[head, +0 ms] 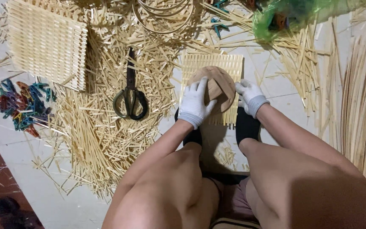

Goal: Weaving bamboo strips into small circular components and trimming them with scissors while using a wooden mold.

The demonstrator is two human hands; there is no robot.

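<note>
Bare knees and thighs fill the lower part of our view, and past them our two forearms reach down to the floor [64, 203]. Our left hand [195, 103], in a white glove, lies flat with its fingers spread on a round wooden disc [219, 87]; this grip is open, pressing down on the disc instead of closing around it. Our right hand [249, 97], also gloved in white, sits at the disc's right edge, fingers curled against the rim, though we cannot tell whether this grip is truly clamped on it or only resting there. Under both grips the disc lies on a small woven mat [214, 60] of pale bamboo strips, which shows above and below the disc. Dark socks [246, 125] stand just behind the grips, at the mat's near edge. Left of the left grip, near but apart, a pair of dark scissors [129, 94] lies on a thick litter of cut bamboo slivers [102, 140]. Farther left from that grip is a larger woven panel [47, 42], and beyond it a heap of coloured clips [22, 108]. Well beyond the right grip lies a green plastic bag [284, 17], and long bamboo strips [361, 93] fan out to its right.
</note>
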